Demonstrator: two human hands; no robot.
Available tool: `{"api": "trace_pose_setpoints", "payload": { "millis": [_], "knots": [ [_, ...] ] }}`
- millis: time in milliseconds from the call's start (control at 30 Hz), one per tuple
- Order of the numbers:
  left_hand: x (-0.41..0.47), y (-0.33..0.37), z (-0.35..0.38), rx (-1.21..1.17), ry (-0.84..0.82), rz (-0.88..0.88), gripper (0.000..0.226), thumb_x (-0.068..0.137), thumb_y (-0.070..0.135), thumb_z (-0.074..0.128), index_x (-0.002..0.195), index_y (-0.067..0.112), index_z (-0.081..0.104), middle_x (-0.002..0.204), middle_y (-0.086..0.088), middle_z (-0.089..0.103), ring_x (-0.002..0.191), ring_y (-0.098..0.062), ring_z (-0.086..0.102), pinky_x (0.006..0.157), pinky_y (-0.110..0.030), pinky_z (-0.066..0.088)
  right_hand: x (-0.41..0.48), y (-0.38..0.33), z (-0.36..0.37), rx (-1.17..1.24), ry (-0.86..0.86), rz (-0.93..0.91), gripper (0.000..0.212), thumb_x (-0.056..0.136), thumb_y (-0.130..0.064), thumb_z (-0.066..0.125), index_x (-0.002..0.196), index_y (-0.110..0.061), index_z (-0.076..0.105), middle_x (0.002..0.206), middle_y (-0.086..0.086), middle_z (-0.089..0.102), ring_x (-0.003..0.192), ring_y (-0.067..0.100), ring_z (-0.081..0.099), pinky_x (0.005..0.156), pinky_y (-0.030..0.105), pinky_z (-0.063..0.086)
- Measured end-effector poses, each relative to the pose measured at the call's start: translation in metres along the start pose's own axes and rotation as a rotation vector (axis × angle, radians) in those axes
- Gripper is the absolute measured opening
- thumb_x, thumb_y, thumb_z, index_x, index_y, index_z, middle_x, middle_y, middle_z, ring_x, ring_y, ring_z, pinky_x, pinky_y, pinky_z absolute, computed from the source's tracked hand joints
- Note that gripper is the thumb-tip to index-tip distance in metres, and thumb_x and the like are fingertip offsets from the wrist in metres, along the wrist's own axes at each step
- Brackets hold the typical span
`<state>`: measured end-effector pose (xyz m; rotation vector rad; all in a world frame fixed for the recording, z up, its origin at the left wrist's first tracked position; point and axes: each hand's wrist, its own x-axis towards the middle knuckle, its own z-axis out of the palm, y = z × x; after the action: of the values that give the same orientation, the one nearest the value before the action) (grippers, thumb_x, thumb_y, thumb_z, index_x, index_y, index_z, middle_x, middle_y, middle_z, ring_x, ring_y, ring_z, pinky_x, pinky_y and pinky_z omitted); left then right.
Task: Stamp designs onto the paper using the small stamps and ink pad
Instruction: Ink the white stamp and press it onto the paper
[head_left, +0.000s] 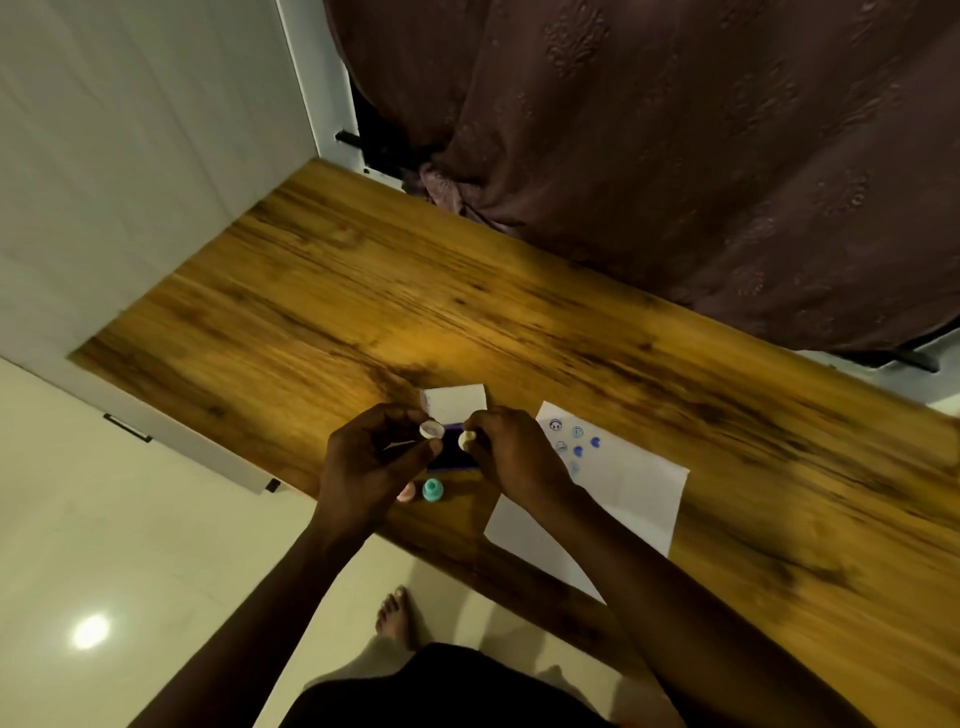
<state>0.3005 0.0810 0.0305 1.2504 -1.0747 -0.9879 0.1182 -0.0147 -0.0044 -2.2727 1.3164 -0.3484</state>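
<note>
A wooden desk (467, 291) is stretching across the room, with a dark patterned curtain (675, 156) hanging behind its far edge and pale floor tiles (130, 571) showing at the near left. On the right of the desk the white paper (623, 499) is lying flat, already carrying a cluster of blue prints (574, 441) near its far corner, while most of the sheet is sitting blank; the job looks begun, with plenty left to fill. Just left of the paper the purple ink pad (453, 453) is lying open, its white lid (460, 402) standing at the far side. A teal stamp (431, 489) and a pinkish one (405, 492) are waiting near the desk's near edge. Above the pad, the left hand (371, 462) is pinching a small white cap (431, 429) in curled fingers, and the right hand (511, 454) is gripping a pale stamp (466, 439) at its fingertips, apparently getting it ready for inking.
</note>
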Motion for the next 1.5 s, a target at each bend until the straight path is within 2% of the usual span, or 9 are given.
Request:
{"api": "trace_pose_setpoints", "payload": {
  "millis": [133, 267, 500, 700, 967, 1033, 1167, 1300, 1500],
  "knots": [
    [0.001, -0.003, 0.001, 0.026, -0.012, -0.016, 0.024, 0.086, 0.006, 0.079, 0.108, 0.015, 0.073, 0.107, 0.0, 0.079, 0.098, -0.018, 0.078, 0.073, -0.026, 0.064, 0.003, -0.002, 0.006, -0.012, 0.001, 0.016, 0.022, 0.093, -0.021, 0.072, 0.113, -0.013, 0.072, 0.112, 0.009, 0.074, 0.107, 0.026, 0.07, 0.087, 0.034, 0.056],
    [0.001, -0.003, 0.007, 0.044, -0.012, -0.051, 0.021, 0.087, 0.014, 0.079, 0.105, 0.023, 0.074, 0.106, 0.003, 0.08, 0.093, -0.016, 0.079, 0.062, -0.04, 0.065, 0.003, -0.003, 0.011, -0.042, -0.016, 0.043, 0.022, 0.092, -0.02, 0.073, 0.113, -0.015, 0.072, 0.114, 0.008, 0.074, 0.108, 0.026, 0.069, 0.088, 0.035, 0.057],
    [0.003, 0.001, 0.007, 0.018, -0.032, 0.0, 0.023, 0.087, 0.01, 0.078, 0.109, 0.014, 0.074, 0.108, -0.006, 0.078, 0.097, -0.023, 0.078, 0.075, -0.048, 0.065, 0.004, -0.005, 0.01, -0.056, -0.005, 0.046, 0.018, 0.091, -0.017, 0.071, 0.109, -0.018, 0.072, 0.108, 0.007, 0.075, 0.104, 0.026, 0.07, 0.075, 0.024, 0.042],
    [0.004, 0.006, 0.013, 0.019, -0.006, -0.036, 0.025, 0.084, 0.008, 0.082, 0.106, 0.018, 0.074, 0.106, -0.005, 0.079, 0.094, -0.027, 0.078, 0.071, -0.059, 0.062, 0.006, -0.006, -0.021, 0.056, 0.015, 0.044, 0.018, 0.088, -0.019, 0.074, 0.105, -0.015, 0.075, 0.102, 0.006, 0.077, 0.097, 0.022, 0.072, 0.081, 0.034, 0.059],
    [0.004, 0.0, 0.027, 0.087, -0.041, -0.049, 0.023, 0.083, 0.016, 0.083, 0.104, 0.022, 0.076, 0.107, -0.002, 0.078, 0.102, -0.021, 0.076, 0.085, -0.049, 0.063, -0.042, 0.04, -0.077, 0.191, 0.127, 0.244, 0.02, 0.085, -0.024, 0.082, 0.102, -0.017, 0.075, 0.098, -0.006, 0.078, 0.082, -0.002, 0.068, 0.069, 0.009, 0.05],
    [0.004, 0.002, 0.033, 0.074, -0.053, -0.084, 0.022, 0.082, 0.016, 0.084, 0.103, 0.022, 0.076, 0.103, 0.001, 0.079, 0.1, -0.019, 0.077, 0.083, -0.044, 0.064, -0.058, 0.049, -0.076, 0.148, 0.136, 0.268, 0.021, 0.085, -0.025, 0.082, 0.103, -0.017, 0.075, 0.103, -0.003, 0.078, 0.089, 0.003, 0.072, 0.072, 0.01, 0.053],
    [0.003, 0.007, 0.044, -0.047, -0.08, -0.196, 0.025, 0.081, 0.018, 0.084, 0.104, 0.014, 0.075, 0.101, -0.004, 0.08, 0.096, -0.024, 0.078, 0.07, -0.047, 0.066, -0.08, 0.058, -0.065, 0.055, 0.121, 0.319, 0.029, 0.088, -0.022, 0.079, 0.116, -0.015, 0.074, 0.121, 0.002, 0.075, 0.104, 0.016, 0.074, 0.093, 0.033, 0.061],
    [0.004, 0.009, 0.049, -0.052, -0.075, -0.256, 0.025, 0.083, 0.011, 0.083, 0.106, 0.009, 0.074, 0.1, -0.007, 0.081, 0.094, -0.025, 0.079, 0.072, -0.057, 0.064, -0.09, 0.061, -0.054, 0.006, 0.097, 0.36, 0.037, 0.092, -0.023, 0.074, 0.129, -0.02, 0.069, 0.131, 0.0, 0.071, 0.111, 0.016, 0.071, 0.098, 0.029, 0.055],
    [0.006, 0.011, 0.054, -0.023, -0.102, -0.235, 0.024, 0.084, 0.011, 0.081, 0.107, 0.008, 0.073, 0.097, -0.007, 0.081, 0.092, -0.024, 0.08, 0.07, -0.054, 0.065, -0.093, 0.061, -0.045, -0.039, 0.077, 0.363, 0.039, 0.093, -0.025, 0.073, 0.131, -0.02, 0.068, 0.135, 0.0, 0.069, 0.118, 0.018, 0.069, 0.103, 0.033, 0.054]
  ]
}}
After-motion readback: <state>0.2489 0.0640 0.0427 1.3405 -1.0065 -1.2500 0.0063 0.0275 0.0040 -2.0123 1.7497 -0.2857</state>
